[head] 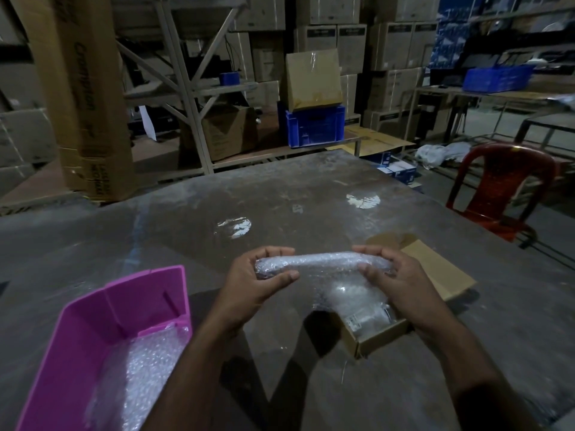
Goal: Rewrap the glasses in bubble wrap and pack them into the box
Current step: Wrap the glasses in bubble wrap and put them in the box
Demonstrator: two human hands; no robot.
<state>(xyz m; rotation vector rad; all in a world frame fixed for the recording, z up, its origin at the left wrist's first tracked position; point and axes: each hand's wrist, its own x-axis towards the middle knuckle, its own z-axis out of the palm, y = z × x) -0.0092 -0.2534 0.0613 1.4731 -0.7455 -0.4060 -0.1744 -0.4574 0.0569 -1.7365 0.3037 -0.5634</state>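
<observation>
Both hands, left hand (259, 275) and right hand (395, 275), grip the bubble-wrapped roll (323, 261) mid-frame; its loose tail could unroll before reaching the box (382, 335).

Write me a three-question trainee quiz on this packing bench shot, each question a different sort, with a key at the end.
1. True or false: the bubble-wrap roll is gripped at both ends, by the left hand and the right hand.
2. Multiple choice: what lies inside the pink bin? A) a loose sheet of bubble wrap B) a red chair C) a blue crate
3. Fill in: the open cardboard box sits on the table below the person's ____ hand.

Key: 1 true; 2 A; 3 right.
</observation>
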